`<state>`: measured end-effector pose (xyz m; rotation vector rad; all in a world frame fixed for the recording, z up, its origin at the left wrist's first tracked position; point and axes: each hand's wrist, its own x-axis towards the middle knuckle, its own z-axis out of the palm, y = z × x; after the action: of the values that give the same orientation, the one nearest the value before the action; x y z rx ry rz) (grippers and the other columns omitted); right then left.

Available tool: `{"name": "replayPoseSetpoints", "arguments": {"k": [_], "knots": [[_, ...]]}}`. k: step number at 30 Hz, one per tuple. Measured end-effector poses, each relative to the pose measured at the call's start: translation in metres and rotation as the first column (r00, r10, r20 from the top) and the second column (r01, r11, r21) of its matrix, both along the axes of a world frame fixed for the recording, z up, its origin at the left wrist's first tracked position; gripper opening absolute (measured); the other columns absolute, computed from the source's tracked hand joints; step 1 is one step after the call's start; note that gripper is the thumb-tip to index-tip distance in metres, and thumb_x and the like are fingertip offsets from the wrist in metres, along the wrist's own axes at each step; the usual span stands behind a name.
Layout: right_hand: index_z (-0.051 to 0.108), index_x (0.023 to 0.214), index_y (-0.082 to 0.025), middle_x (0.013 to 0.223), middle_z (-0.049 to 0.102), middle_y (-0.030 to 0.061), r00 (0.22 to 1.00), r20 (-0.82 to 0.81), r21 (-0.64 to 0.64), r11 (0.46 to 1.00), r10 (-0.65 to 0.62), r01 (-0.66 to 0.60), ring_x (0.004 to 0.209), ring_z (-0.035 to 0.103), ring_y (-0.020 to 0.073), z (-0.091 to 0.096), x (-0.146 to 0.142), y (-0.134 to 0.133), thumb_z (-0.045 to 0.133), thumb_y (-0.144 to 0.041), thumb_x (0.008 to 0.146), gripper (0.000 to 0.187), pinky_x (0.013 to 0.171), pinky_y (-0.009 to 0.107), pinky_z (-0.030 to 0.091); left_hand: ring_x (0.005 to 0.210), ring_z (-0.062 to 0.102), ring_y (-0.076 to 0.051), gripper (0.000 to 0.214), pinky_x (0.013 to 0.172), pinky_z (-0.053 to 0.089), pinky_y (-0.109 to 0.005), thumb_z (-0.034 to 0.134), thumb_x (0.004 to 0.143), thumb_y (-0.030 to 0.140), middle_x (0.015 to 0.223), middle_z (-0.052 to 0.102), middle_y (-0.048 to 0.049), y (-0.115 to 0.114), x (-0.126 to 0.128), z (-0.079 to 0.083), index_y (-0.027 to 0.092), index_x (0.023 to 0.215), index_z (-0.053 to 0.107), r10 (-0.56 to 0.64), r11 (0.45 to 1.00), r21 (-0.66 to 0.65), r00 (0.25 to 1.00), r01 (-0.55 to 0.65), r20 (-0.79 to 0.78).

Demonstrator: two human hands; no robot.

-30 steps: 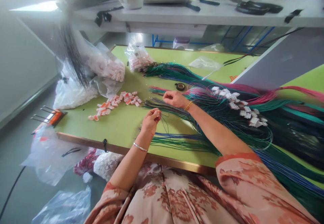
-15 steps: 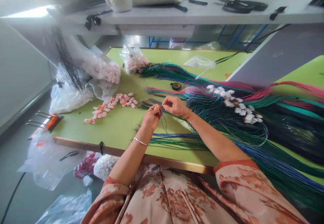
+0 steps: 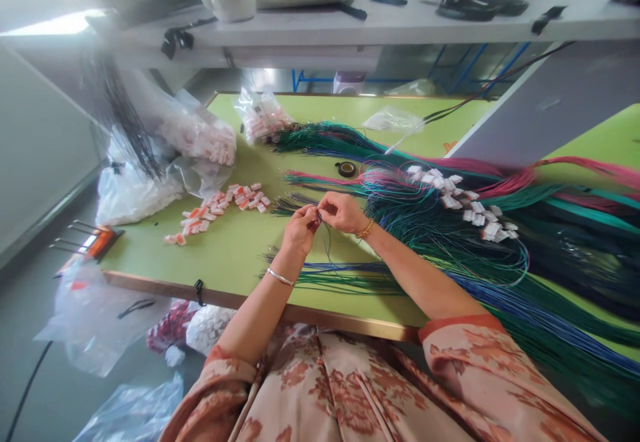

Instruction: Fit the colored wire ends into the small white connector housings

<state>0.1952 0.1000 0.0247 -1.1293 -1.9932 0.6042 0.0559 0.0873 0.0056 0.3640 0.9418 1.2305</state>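
My left hand (image 3: 299, 230) is closed, pinching a small piece mostly covered by the fingers; it looks like a plastic connector housing. My right hand (image 3: 344, 213) meets it at the fingertips, pinched on a thin wire. Loose wire (image 3: 328, 243) hangs below the two hands. Just beyond them lies a bunch of dark wire ends (image 3: 290, 205). Blue and green wires (image 3: 345, 269) run along the table nearer to me. Left of my hands, white and orange connector housings (image 3: 203, 215) are scattered in a loose pile.
The green table (image 3: 230, 255) carries thick wire bundles (image 3: 425, 229) to the right, with white connectors (image 3: 450, 192) on top. A black tape roll (image 3: 346, 169) sits behind my hands. Bags of housings (image 3: 213, 139) stand at the back left. A shelf (image 3: 310, 34) crosses above; a pronged orange holder (image 3: 99, 243) is at the left edge.
My right hand's fingertips have come slightly closer to the left hand's, and the hanging wire has shifted. The rest of the table looks the same, apart from a slight camera shift.
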Motion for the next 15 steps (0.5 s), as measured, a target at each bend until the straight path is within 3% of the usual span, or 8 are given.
{"name": "replayPoseSetpoints", "arguments": {"k": [4, 8, 15], "knots": [[0.058, 0.072, -0.017, 0.069, 0.059, 0.0019, 0.998, 0.061, -0.020, 1.000, -0.005, 0.006, 0.061, 0.049, 0.0116, -0.0064, -0.0001, 0.0004, 0.054, -0.026, 0.077, 0.011, 0.058, 0.023, 0.038, 0.061, 0.054, -0.007, 0.018, 0.068, 0.046, -0.023, 0.075, 0.064, 0.009, 0.065, 0.061, 0.0021, 0.0001, 0.0031, -0.0011, 0.015, 0.075, 0.063, 0.065, 0.998, -0.020, 0.995, -0.067, -0.077], [0.062, 0.079, -0.016, 0.074, 0.063, 0.0038, 0.994, 0.107, -0.024, 1.000, 0.007, -0.005, 0.064, 0.051, 0.0126, -0.0048, 0.0010, 0.0024, 0.051, -0.025, 0.080, 0.014, 0.061, 0.023, 0.039, 0.063, 0.056, -0.008, 0.020, 0.071, 0.047, -0.026, 0.078, 0.062, 0.012, 0.068, 0.062, 0.0003, 0.0031, -0.0020, -0.0010, 0.014, 0.075, 0.063, 0.055, 0.998, -0.007, 0.995, -0.056, -0.088], [0.060, 0.076, -0.017, 0.072, 0.063, 0.0039, 0.962, 0.263, 0.030, 0.997, -0.077, 0.071, 0.063, 0.049, 0.0133, -0.0105, -0.0071, 0.0041, 0.049, -0.022, 0.081, 0.013, 0.061, 0.024, 0.035, 0.064, 0.056, -0.009, 0.020, 0.072, 0.046, -0.027, 0.079, 0.060, 0.015, 0.068, 0.063, 0.0001, 0.0057, -0.0025, -0.0019, 0.015, 0.074, 0.065, 0.093, 0.996, 0.027, 0.983, -0.090, -0.157]]}}
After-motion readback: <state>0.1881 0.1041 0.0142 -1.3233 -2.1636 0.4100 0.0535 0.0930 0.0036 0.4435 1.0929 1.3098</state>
